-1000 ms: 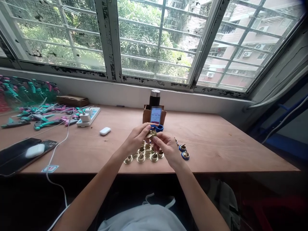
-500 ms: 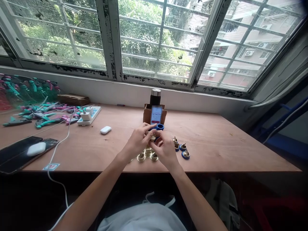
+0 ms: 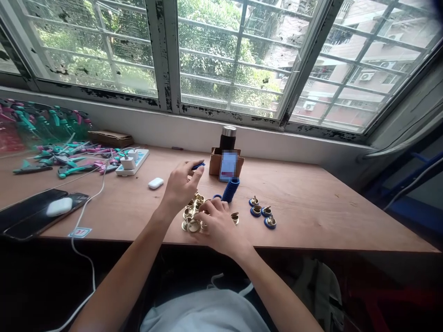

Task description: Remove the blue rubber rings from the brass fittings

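A: Where are the hands?

B: Both are over the worktop point(image 3: 311, 203). The left hand point(image 3: 182, 183) is raised, thumb and fingers clamped on a blue ring point(image 3: 198, 166), clear of the surface. The right hand point(image 3: 219, 226) is low over a cluster of gold pieces point(image 3: 194, 225), fingers curled downward; whether they grip one, I cannot tell.

A: What else is close?

B: Just beyond the right hand, a blue stack point(image 3: 231, 190) of rings looks tilted. Further right, apart from the cluster, lie four rimmed pieces point(image 3: 270, 222), gold with blue around the base.

A: How would these handle?

B: The ring looks light and stiff, probably plastic. The gold pieces seem to be thin metal: small, hard, smooth, perhaps slippery, unlikely to break, though the upright flap might bend.

A: Where to take hold?

B: I would pinch either by its round edge, thumb opposite forefinger, leaving the flap untouched. The stack seems easy to topple, so rings are best lifted from its top
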A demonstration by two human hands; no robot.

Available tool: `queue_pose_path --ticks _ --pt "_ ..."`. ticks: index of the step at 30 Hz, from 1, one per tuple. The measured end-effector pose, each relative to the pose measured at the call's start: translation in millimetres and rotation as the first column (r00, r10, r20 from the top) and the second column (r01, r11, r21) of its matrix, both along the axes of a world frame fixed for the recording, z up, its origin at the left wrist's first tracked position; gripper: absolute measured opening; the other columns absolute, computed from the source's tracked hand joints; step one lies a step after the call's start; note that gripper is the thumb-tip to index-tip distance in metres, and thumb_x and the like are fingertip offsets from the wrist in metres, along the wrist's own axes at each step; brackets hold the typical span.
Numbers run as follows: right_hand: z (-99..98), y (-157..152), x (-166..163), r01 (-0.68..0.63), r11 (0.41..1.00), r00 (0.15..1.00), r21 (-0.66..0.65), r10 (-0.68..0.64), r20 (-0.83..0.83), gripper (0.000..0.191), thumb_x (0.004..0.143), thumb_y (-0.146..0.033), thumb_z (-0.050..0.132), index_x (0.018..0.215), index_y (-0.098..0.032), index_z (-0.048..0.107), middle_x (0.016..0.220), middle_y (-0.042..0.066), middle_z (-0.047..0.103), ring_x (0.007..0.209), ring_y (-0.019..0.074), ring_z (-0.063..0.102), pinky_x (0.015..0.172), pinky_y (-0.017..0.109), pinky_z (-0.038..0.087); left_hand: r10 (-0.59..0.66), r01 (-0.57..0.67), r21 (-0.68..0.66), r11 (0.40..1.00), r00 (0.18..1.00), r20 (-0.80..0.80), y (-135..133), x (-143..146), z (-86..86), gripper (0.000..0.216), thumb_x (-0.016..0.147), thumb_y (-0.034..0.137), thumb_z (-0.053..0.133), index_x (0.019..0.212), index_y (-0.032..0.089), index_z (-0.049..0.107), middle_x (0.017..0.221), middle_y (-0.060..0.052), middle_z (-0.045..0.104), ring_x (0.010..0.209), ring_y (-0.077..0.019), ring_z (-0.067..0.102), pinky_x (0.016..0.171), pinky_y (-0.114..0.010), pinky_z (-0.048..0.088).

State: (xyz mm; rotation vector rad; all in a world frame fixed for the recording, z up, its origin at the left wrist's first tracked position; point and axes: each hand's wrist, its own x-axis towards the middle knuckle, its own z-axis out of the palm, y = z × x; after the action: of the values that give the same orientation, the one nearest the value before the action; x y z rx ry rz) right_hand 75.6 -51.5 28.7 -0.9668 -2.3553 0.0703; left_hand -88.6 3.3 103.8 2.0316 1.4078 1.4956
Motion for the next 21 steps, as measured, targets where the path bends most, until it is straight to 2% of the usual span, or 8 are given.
queue_pose_path --ticks 6,17,21 --pt "-5.9 -1.0 -1.9 -0.016 0.999 0.995 -0.052 0.021 0.095 0.025 0.089 -0.036 0.081 0.11 -0.027 0.071 0.126 0.007 0.063 0.124 0.0311 0.047 0.107 0.05 0.037 -0.003 0.003 0.023 1.0 1.0 0.012 -4.1 2.4 3.1 0.042 0.103 0.048 0.052 0.129 0.021 0.071 0.116 -0.008 0.071 0.094 -0.0195 0.067 0.077 -0.03 0.054" --pt "-7.2 0.8 0.3 -0.002 0.997 0.994 -0.074 0.011 0.113 0.017 0.093 -0.035 0.076 0.106 -0.025 0.07 0.124 0.006 0.063 0.118 0.0296 0.047 0.105 0.05 0.038 0.019 -0.019 0.008 1.0 0.999 0.029 -3.9 0.3 4.5 0.043 0.102 0.048 0.055 0.13 0.02 0.072 0.113 -0.007 0.071 0.09 -0.018 0.064 0.074 -0.029 0.051" --pt "-9.1 1.9 0.5 0.018 0.997 0.992 -0.07 -0.009 0.123 0.021 0.091 -0.031 0.077 0.109 -0.025 0.068 0.123 0.007 0.062 0.118 0.0302 0.048 0.105 0.05 0.038 0.008 -0.008 0.014 1.0 1.0 0.024 -4.3 0.8 4.7 0.042 0.102 0.048 0.054 0.129 0.021 0.072 0.116 -0.007 0.071 0.09 -0.0182 0.064 0.076 -0.03 0.052"
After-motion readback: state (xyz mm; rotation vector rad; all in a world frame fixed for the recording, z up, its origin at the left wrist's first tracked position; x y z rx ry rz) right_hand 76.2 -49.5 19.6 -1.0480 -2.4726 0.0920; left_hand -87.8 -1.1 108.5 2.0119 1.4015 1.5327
